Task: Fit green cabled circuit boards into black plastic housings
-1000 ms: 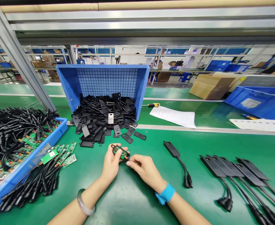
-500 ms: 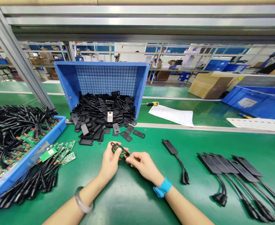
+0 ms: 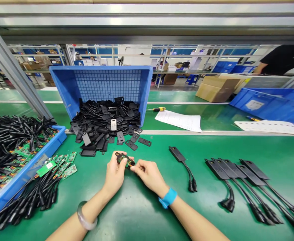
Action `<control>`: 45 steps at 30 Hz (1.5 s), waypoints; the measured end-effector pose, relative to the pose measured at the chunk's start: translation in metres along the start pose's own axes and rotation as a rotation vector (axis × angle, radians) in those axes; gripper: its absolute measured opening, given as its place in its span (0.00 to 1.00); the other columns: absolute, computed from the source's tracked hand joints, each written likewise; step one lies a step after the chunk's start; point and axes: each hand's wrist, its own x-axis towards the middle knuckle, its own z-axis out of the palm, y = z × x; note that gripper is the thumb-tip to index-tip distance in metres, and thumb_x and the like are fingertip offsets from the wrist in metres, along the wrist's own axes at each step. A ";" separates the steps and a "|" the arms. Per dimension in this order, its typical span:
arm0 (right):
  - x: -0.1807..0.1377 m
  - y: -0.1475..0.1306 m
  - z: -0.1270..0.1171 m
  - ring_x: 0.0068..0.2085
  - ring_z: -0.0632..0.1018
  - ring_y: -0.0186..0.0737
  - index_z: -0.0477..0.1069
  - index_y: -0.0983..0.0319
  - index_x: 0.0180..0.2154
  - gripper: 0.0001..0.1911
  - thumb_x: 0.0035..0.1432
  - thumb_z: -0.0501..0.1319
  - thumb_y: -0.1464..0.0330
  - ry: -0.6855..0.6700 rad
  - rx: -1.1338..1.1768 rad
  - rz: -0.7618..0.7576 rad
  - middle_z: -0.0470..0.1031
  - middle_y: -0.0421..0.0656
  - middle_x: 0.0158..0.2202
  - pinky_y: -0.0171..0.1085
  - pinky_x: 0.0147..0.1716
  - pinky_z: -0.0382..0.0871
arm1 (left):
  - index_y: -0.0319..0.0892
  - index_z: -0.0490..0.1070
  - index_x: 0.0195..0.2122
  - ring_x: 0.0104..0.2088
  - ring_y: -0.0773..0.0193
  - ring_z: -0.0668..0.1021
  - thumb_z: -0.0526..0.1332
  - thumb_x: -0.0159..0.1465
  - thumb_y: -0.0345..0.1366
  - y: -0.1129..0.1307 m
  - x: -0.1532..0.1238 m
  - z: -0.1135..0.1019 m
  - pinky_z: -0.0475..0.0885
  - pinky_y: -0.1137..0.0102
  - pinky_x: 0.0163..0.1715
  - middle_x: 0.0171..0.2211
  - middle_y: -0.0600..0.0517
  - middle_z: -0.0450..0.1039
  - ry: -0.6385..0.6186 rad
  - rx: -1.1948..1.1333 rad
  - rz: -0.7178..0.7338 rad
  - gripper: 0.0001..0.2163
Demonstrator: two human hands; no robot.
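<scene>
My left hand grips a small black shell with a green circuit board in it, held just above the green mat. My right hand pinches the right end of the same piece, fingers closed where its wires come out. A tipped blue crate behind my hands spills a heap of black plastic covers onto the mat. One finished black unit with a cable lies to the right of my hands.
A blue tray at the left holds several green boards with black cables, more spilling over its edge. Several finished cabled units lie in a row at right. A screwdriver, paper sheets, blue bins and cardboard boxes sit beyond.
Both hands stay on the board-and-shell piece, fingers shifting slightly. The view has drifted, so everything sits a little further left and up in the frame.
</scene>
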 end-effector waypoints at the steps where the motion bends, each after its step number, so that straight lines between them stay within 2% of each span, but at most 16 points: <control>1: 0.000 0.000 0.000 0.22 0.58 0.31 0.63 0.62 0.18 0.18 0.54 0.59 0.58 -0.006 0.017 0.006 0.60 0.35 0.17 0.33 0.23 0.49 | 0.41 0.61 0.43 0.41 0.57 0.79 0.55 0.65 0.43 0.001 0.000 0.000 0.72 0.61 0.44 0.39 0.44 0.77 -0.001 -0.018 -0.014 0.11; 4: 0.001 -0.001 0.002 0.22 0.58 0.30 0.63 0.62 0.18 0.18 0.54 0.59 0.58 -0.067 0.075 0.005 0.59 0.34 0.17 0.33 0.22 0.50 | 0.41 0.61 0.43 0.37 0.58 0.79 0.58 0.63 0.45 0.006 0.002 0.000 0.73 0.64 0.40 0.37 0.45 0.77 -0.013 -0.122 -0.097 0.14; 7: 0.000 -0.003 0.002 0.21 0.58 0.29 0.62 0.62 0.18 0.20 0.54 0.61 0.58 -0.124 0.072 -0.069 0.57 0.34 0.16 0.32 0.22 0.50 | 0.41 0.62 0.41 0.30 0.61 0.78 0.62 0.58 0.48 0.007 0.005 -0.001 0.72 0.68 0.32 0.31 0.48 0.76 -0.011 -0.221 -0.237 0.18; 10: -0.003 -0.002 0.000 0.22 0.62 0.30 0.67 0.62 0.22 0.16 0.57 0.61 0.61 -0.001 0.002 -0.211 0.63 0.35 0.19 0.32 0.23 0.56 | 0.40 0.65 0.36 0.26 0.65 0.74 0.62 0.57 0.48 0.003 0.007 -0.002 0.68 0.73 0.27 0.27 0.52 0.73 -0.063 -0.159 -0.284 0.16; 14: -0.002 0.006 -0.004 0.31 0.71 0.34 0.73 0.62 0.36 0.10 0.64 0.55 0.66 0.201 -0.184 -0.495 0.72 0.42 0.30 0.33 0.31 0.65 | 0.41 0.65 0.34 0.25 0.66 0.73 0.57 0.60 0.43 -0.007 0.005 -0.002 0.66 0.74 0.25 0.24 0.54 0.70 -0.227 0.016 -0.260 0.10; 16: 0.000 0.010 -0.005 0.33 0.73 0.35 0.74 0.61 0.39 0.11 0.65 0.53 0.67 0.247 -0.316 -0.614 0.73 0.43 0.32 0.33 0.33 0.66 | 0.41 0.66 0.35 0.24 0.66 0.73 0.56 0.61 0.41 -0.012 0.003 -0.001 0.66 0.74 0.25 0.23 0.53 0.71 -0.285 0.079 -0.250 0.09; 19: 0.002 0.013 -0.007 0.33 0.73 0.35 0.75 0.60 0.40 0.12 0.66 0.52 0.68 0.268 -0.473 -0.697 0.73 0.43 0.31 0.33 0.31 0.65 | 0.41 0.67 0.34 0.23 0.65 0.73 0.56 0.62 0.41 -0.017 0.002 0.000 0.66 0.74 0.24 0.22 0.53 0.73 -0.319 0.150 -0.215 0.08; 22: 0.003 0.014 -0.008 0.34 0.73 0.36 0.75 0.60 0.39 0.12 0.65 0.53 0.67 0.255 -0.506 -0.703 0.74 0.43 0.32 0.34 0.31 0.66 | 0.41 0.67 0.33 0.22 0.65 0.74 0.56 0.62 0.40 -0.019 0.002 0.000 0.65 0.73 0.23 0.22 0.53 0.73 -0.323 0.200 -0.210 0.08; 34: 0.006 0.017 -0.011 0.33 0.73 0.36 0.75 0.59 0.34 0.08 0.63 0.57 0.67 0.170 -0.369 -0.647 0.76 0.42 0.30 0.36 0.33 0.67 | 0.42 0.67 0.31 0.21 0.65 0.74 0.53 0.60 0.37 -0.013 0.003 -0.001 0.64 0.74 0.22 0.20 0.55 0.74 -0.378 0.322 -0.201 0.06; 37: 0.008 0.015 -0.013 0.34 0.72 0.36 0.73 0.60 0.34 0.09 0.64 0.55 0.68 0.141 -0.428 -0.675 0.75 0.42 0.30 0.35 0.33 0.66 | 0.42 0.67 0.31 0.21 0.64 0.75 0.53 0.60 0.36 -0.015 0.004 -0.001 0.65 0.74 0.23 0.20 0.55 0.73 -0.389 0.355 -0.189 0.05; 40: 0.010 0.014 -0.011 0.33 0.71 0.38 0.71 0.62 0.34 0.11 0.65 0.51 0.70 0.150 -0.599 -0.740 0.73 0.43 0.30 0.36 0.30 0.64 | 0.43 0.66 0.30 0.22 0.63 0.75 0.53 0.59 0.35 -0.016 0.005 -0.001 0.64 0.73 0.23 0.20 0.54 0.73 -0.394 0.381 -0.182 0.05; 43: 0.010 0.012 -0.009 0.33 0.69 0.40 0.68 0.62 0.33 0.11 0.65 0.50 0.71 0.124 -0.669 -0.712 0.70 0.44 0.31 0.37 0.28 0.63 | 0.42 0.66 0.31 0.21 0.63 0.75 0.53 0.60 0.36 -0.017 0.005 -0.001 0.66 0.72 0.22 0.21 0.53 0.73 -0.413 0.333 -0.218 0.06; 45: 0.009 0.011 -0.010 0.34 0.70 0.39 0.66 0.61 0.33 0.09 0.65 0.49 0.71 0.047 -0.538 -0.638 0.70 0.43 0.32 0.36 0.30 0.64 | 0.42 0.65 0.33 0.21 0.63 0.75 0.53 0.61 0.41 -0.017 0.005 -0.001 0.67 0.72 0.20 0.21 0.53 0.73 -0.398 0.237 -0.293 0.08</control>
